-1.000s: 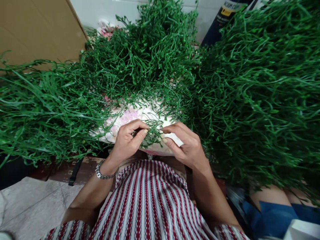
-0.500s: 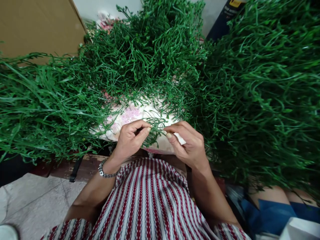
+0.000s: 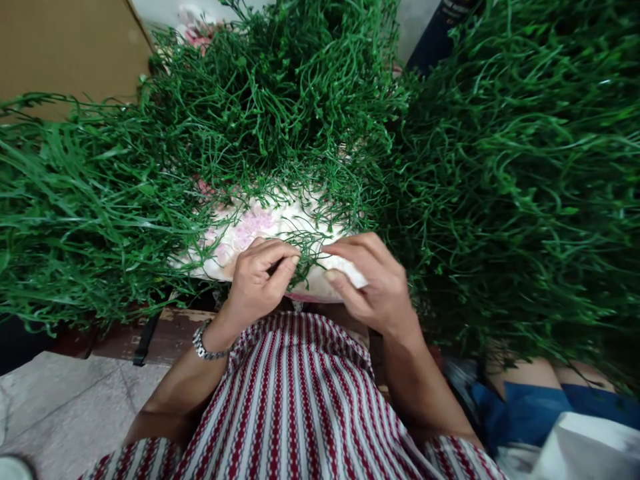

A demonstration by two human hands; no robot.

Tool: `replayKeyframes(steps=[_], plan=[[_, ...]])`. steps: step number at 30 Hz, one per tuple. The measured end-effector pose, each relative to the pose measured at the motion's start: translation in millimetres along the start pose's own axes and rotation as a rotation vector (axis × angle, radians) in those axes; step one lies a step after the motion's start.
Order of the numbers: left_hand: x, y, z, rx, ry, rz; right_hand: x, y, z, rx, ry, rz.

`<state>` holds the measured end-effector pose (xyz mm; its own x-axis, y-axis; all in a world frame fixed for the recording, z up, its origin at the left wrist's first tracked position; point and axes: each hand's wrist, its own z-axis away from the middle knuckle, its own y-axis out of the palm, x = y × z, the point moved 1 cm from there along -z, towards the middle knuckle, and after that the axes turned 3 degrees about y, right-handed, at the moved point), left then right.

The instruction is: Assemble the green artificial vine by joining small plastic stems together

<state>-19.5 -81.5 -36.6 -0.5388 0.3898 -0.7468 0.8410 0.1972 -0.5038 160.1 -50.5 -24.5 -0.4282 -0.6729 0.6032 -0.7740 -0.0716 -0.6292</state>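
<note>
My left hand [image 3: 263,272] is closed in a pinch, thumb against forefinger, on a thin green plastic-looking stem sprig [image 3: 301,248]. The sprig's branches fan out past the fingertips over a white flowered cloth [image 3: 240,233]. Just right of it, my right hand [image 3: 376,283] has thumb and forefinger apart, with no stem visibly gripped between them. Its forefinger tip is close to the sprig's thin ends. A bright white patch shows in the gap of that hand; whether it is cloth or something else, I cannot tell.
Heaps of similar green stems lie at the left [image 3: 90,207], at the back [image 3: 280,100] and at the right [image 3: 520,200]. A brown cardboard panel [image 3: 65,53] and a dark blue box [image 3: 440,33] stand behind. Another person's knees [image 3: 525,380] show at lower right.
My right thumb has parted from the forefinger, widening the gap. My left hand keeps its pinch on the sprig. The whole view has shifted slightly.
</note>
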Motion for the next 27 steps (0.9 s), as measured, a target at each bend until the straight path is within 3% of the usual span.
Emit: replayKeyframes(steps=[3,7,11,14,16,19,20,23,27], plan=[[-3.1,1.4,0.9,0.044,0.145,-0.121,1.1,13.7,-2.7,0.105,-0.104,0.099],[0.3,-0.2,0.9,0.146,0.265,-0.211,-3.3,20.5,-1.3,0.223,-0.113,0.148],[1.9,-3.6,3.0,0.248,0.345,-0.200,-0.7,17.1,1.5,0.388,-0.087,0.062],[2.2,-9.8,7.3,0.272,0.371,-0.127,3.3,10.9,6.3,0.438,-0.078,-0.048],[4.4,-17.5,9.0,0.205,0.356,-0.085,3.8,4.1,10.4,0.385,-0.057,-0.136],[8.5,-28.5,5.8,-0.009,0.260,-0.090,1.1,-6.5,14.0,0.188,0.036,-0.256],[8.8,-29.3,3.1,-0.025,0.226,-0.114,0.3,-8.2,13.7,0.138,0.065,-0.280],[4.5,-21.4,-7.0,0.187,0.280,-0.109,1.3,-6.8,8.3,0.085,0.066,-0.298],[-0.9,-11.1,-15.8,0.193,0.252,-0.041,3.6,0.4,-1.6,0.019,0.037,-0.139]])
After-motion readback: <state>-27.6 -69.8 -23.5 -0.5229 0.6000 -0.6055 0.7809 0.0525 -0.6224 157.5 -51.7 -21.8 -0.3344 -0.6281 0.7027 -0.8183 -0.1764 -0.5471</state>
